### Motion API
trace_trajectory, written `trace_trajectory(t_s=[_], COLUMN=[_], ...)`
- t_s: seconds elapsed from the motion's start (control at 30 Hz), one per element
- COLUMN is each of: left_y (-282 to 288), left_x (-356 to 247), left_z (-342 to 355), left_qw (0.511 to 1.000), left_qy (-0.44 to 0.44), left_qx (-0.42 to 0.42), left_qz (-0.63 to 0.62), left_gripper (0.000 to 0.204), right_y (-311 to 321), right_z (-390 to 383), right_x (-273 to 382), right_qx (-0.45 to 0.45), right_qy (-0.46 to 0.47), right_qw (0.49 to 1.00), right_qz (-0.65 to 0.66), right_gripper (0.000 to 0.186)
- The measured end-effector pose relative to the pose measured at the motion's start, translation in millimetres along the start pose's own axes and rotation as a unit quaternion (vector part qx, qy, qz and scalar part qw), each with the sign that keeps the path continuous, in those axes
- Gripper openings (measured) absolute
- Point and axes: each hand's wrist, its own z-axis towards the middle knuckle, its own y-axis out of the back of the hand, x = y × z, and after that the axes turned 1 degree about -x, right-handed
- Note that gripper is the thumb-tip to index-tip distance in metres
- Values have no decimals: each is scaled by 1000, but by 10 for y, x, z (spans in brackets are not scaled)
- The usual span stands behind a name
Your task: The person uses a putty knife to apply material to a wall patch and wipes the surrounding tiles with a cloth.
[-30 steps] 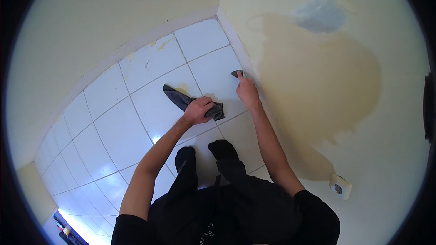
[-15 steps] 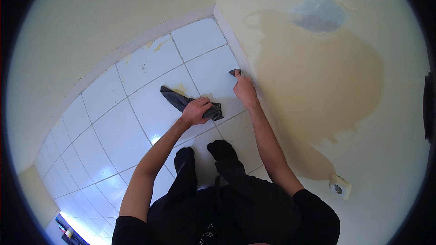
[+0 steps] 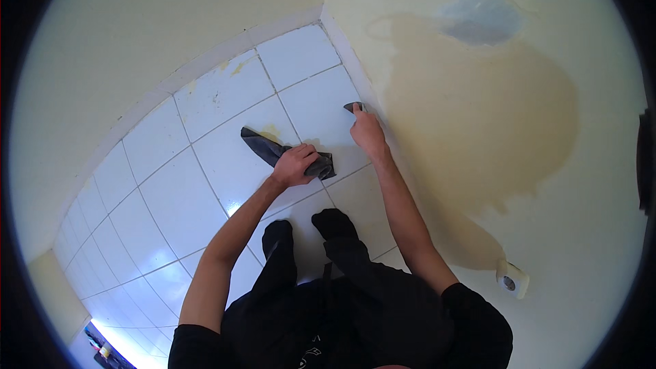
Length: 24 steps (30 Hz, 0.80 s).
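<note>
My left hand [image 3: 295, 165] is closed around a dark grey cloth [image 3: 261, 147] on the white tiled floor [image 3: 232, 157]. One end of the cloth stretches away to the far left; the other bunches up by my fingers. Over by the right-hand wall, my right hand [image 3: 369, 133] grips a small scraper [image 3: 352, 106] with a dark blade, its index finger extended along it. The blade is at the floor tile close to the skirting; whether it touches is too small to tell. My palm hides the handle.
Yellowish stains [image 3: 239, 67] mark the tiles toward the far corner. The right wall [image 3: 547, 232] carries a grey-blue patch [image 3: 484, 17] and a power socket [image 3: 511, 279]. My feet [image 3: 333, 225] in black socks stand just behind my hands. Small items [image 3: 102, 350] lie at the lower left.
</note>
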Motion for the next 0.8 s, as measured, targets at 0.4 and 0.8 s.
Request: trace_trajectory(t_s=[0.4,0.8], left_y=[-39,-55], left_x=[51,27], left_z=[-38,-48], left_qw=[1000,1000], left_qy=[6,7], left_qx=[9,-6], left_qz=[-17,-13], left_gripper=[47,39], right_y=[-24,6], right_z=[43,55], right_x=[37,47], right_qx=[-6,15], right_qy=[-8,3], right_qw=[1000,1000], right_qz=[-14,-15], right_gripper=[57,59])
